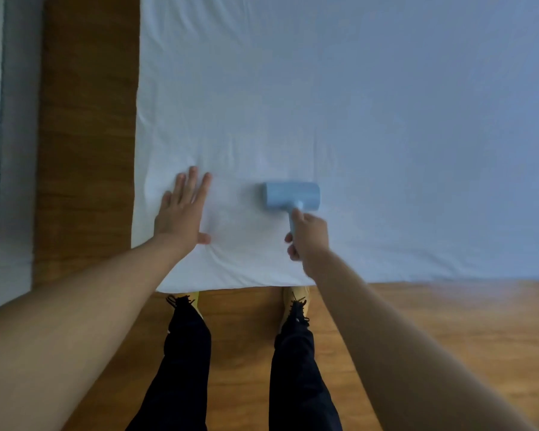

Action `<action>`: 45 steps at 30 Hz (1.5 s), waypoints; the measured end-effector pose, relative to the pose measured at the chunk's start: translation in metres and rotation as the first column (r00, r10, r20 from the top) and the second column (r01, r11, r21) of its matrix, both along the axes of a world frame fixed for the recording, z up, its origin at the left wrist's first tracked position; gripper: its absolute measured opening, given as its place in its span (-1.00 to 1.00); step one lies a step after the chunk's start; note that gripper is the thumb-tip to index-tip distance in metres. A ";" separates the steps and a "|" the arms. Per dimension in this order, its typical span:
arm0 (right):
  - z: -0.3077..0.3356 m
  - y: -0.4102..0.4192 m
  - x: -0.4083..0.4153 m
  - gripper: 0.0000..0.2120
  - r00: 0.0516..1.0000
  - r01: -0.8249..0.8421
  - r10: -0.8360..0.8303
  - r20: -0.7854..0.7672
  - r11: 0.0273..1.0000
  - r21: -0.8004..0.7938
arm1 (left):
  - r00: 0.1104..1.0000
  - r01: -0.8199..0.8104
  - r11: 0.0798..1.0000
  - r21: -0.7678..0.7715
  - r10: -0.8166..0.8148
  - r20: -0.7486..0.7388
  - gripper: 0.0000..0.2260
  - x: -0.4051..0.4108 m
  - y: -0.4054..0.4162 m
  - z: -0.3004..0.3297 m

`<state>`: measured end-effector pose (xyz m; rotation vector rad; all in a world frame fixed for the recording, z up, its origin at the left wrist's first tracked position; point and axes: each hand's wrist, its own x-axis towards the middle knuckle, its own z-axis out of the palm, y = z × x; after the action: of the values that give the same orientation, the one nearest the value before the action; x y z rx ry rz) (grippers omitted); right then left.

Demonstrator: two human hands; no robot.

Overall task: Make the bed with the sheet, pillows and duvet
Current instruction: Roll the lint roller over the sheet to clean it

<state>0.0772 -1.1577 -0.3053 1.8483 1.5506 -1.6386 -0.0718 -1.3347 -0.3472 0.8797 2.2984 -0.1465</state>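
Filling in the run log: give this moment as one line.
stage: sheet cleaning | left hand: flat on sheet | right hand: grips blue lint roller on sheet | pillows, duvet: not in view

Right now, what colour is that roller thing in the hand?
Light blue; the roller shows clearly in the head view.

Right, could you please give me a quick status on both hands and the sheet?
Left hand flat, pressing the sheet near the corner. Right hand grips the blue lint roller, head on the sheet. Sheet spread, few wrinkles; nothing in the way.
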 end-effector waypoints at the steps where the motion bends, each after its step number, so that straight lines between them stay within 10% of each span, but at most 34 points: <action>1: 0.000 -0.012 0.016 -0.64 1.000 -0.015 0.015 0.008 1.000 0.002 | 1.000 0.004 1.000 -0.004 -0.004 0.000 0.19 0.000 0.000 0.001; 18: 0.033 -0.073 0.100 -0.64 0.990 0.008 -0.024 0.142 0.994 0.112 | 0.965 -0.260 0.959 -0.111 0.254 -0.066 0.29 0.009 -0.002 0.001; 31: -0.003 0.064 -0.105 -0.64 0.995 -0.103 0.103 -0.010 0.993 0.062 | 0.972 -0.233 0.968 -0.096 0.230 -0.044 0.29 0.004 -0.004 -0.007; 45: 0.011 -0.043 0.117 -0.77 0.997 -0.010 0.019 0.072 0.993 -0.121 | 0.972 -0.236 0.966 -0.105 0.237 -0.006 0.29 0.003 -0.003 0.000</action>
<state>0.1940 -1.2005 -0.2944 1.8086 1.3998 -1.6020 -0.0686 -1.3379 -0.3469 0.5464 2.3449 -0.1578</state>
